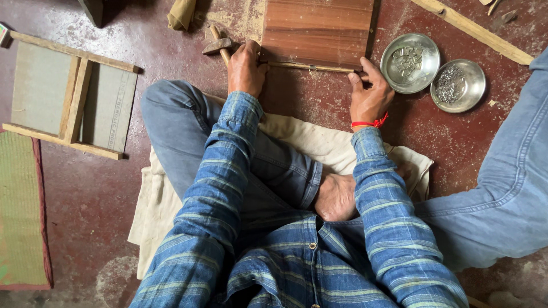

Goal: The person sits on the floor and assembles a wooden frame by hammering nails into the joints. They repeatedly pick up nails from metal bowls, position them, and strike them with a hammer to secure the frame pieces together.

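A brown wooden board (317, 28) lies flat on the red floor ahead of my crossed legs. A thin wooden strip (311, 68) runs along the board's near edge. My left hand (246, 67) grips the strip's left end; the handle of a hammer (218, 44) lies under or just beside that hand. My right hand (370, 91), with a red thread at the wrist, pinches the strip's right end against the board's corner.
Two round metal bowls (410, 61) (458, 85) holding small metal pieces sit right of the board. A wood-framed grey panel (71, 94) lies at the left, a green mat (20, 211) beyond it. A long wooden batten (474, 29) crosses the top right. A cream cloth (154, 199) is under my legs.
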